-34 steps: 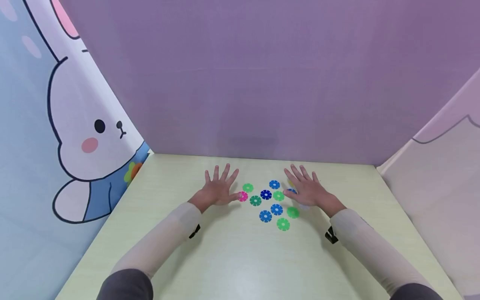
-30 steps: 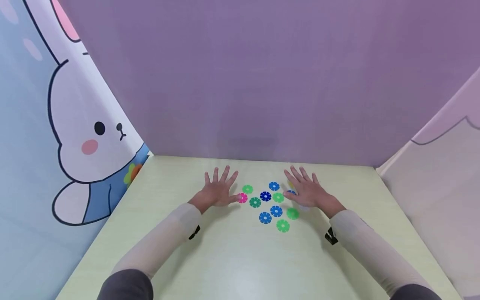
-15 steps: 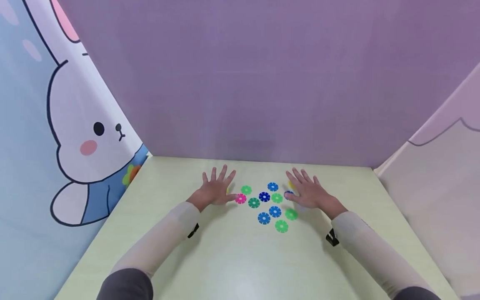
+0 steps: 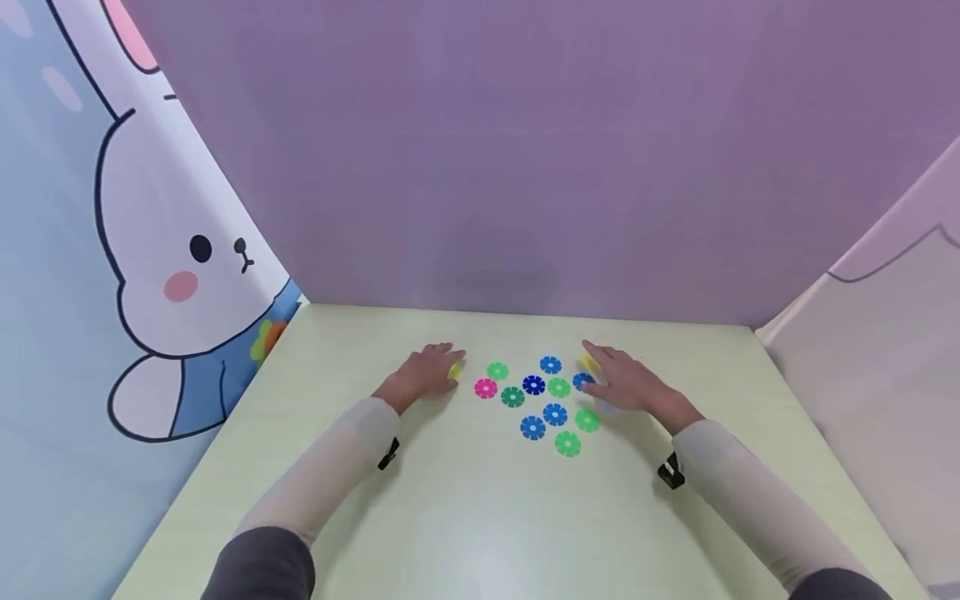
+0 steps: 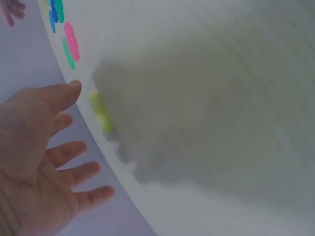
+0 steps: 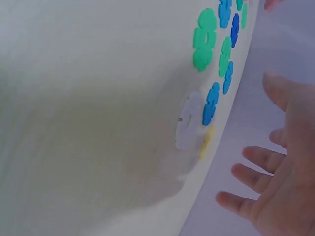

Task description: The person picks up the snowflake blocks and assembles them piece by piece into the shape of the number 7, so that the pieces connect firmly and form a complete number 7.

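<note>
My left hand [image 4: 423,373] hovers above the table at the left end of a group of notched plastic discs, fingers loosely bent. A yellow disc [image 5: 100,112] lies under its fingertips, partly hidden in the head view. To its right are a pink disc [image 4: 486,388] and a light green disc [image 4: 497,371]. My right hand [image 4: 628,382] is held over the group's right end with fingers spread and nothing in them. Below it lie a second yellow disc [image 4: 589,363], a blue disc [image 4: 582,382] and a whitish disc [image 6: 189,121], which the hand mostly covers in the head view.
Between the hands lie several more discs, among them a dark blue disc [image 4: 534,385], a teal disc [image 4: 513,397] and a green disc [image 4: 567,443]. A purple partition [image 4: 525,167] stands along the pale table's [image 4: 480,517] back edge, with printed cloth on both sides.
The left fingers have bent downward and the thumb has drawn away from the pink disc, uncovering the yellow one. The right hand has shifted slightly right with its fingers closer together. The discs stay put.
</note>
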Tool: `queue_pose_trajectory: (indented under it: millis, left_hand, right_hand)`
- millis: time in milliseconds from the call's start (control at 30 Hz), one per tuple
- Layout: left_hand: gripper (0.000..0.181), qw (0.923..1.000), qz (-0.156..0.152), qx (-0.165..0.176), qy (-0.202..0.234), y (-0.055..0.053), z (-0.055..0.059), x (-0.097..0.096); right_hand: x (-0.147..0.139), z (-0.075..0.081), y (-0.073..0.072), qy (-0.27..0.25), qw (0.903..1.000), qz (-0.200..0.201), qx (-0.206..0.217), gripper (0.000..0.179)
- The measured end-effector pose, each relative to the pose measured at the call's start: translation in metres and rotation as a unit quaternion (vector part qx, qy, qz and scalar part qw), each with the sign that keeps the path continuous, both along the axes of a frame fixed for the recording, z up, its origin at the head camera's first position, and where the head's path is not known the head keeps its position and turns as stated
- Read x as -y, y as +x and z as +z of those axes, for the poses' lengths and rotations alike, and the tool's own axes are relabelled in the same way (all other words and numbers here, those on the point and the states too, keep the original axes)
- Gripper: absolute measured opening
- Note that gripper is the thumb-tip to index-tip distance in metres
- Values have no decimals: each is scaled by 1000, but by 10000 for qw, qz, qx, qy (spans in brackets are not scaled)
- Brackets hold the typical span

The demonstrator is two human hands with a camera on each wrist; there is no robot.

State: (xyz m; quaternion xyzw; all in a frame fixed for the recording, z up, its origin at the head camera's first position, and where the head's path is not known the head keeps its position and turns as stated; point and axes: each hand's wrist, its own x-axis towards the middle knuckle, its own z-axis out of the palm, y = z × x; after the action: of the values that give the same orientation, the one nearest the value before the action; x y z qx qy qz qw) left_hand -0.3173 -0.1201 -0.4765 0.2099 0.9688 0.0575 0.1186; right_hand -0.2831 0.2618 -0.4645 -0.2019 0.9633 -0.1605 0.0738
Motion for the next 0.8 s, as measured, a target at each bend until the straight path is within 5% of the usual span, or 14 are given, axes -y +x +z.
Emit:
queue_pose_trajectory:
  millis: [467, 800]
  left_hand:
    - [36, 9972, -396, -577, -281, -10, -14, -2]
    - [34, 9974, -253, -575, -358, -13, -17, -2]
  right_hand:
    - [-18, -2, 7, 241, 9981, 269, 505, 44]
    - [-28, -8, 5, 316, 9970, 164, 689, 33]
